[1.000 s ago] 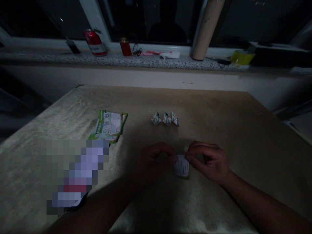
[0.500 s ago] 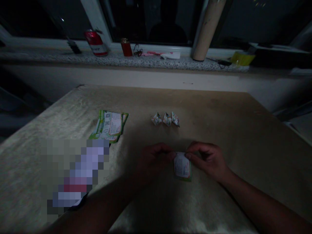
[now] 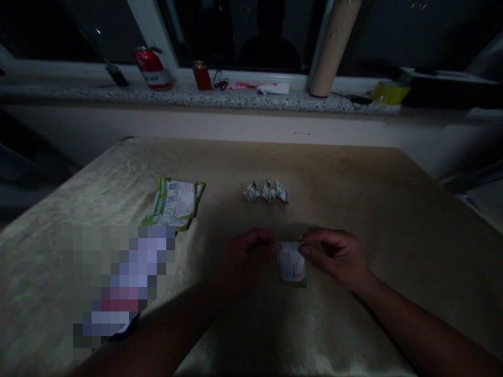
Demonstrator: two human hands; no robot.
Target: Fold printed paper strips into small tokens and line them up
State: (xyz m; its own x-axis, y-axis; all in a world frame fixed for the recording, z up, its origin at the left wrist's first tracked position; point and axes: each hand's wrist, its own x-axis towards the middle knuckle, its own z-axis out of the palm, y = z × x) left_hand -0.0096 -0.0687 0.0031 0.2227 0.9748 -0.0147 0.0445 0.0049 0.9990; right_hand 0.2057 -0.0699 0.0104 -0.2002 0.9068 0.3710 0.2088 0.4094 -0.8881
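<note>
A small printed paper piece (image 3: 291,264), white with red text and a green edge, rests on the beige table (image 3: 353,183). My left hand (image 3: 245,259) pinches its upper left corner and my right hand (image 3: 334,256) pinches its upper right corner, fingers closed on it. Three small folded paper shapes (image 3: 266,191) sit in a row just beyond my hands. A stack of green and white printed sheets (image 3: 176,203) lies to the left.
A blurred-out patch (image 3: 118,283) covers part of the table at the left. On the stone windowsill (image 3: 220,97) stand a red can (image 3: 152,68), a small red container (image 3: 201,75), a cardboard tube (image 3: 334,47) and a yellow item (image 3: 389,92).
The paper piece has turned slightly between my fingers and shifted a little up and left; both hands stay pinched on its top corners.
</note>
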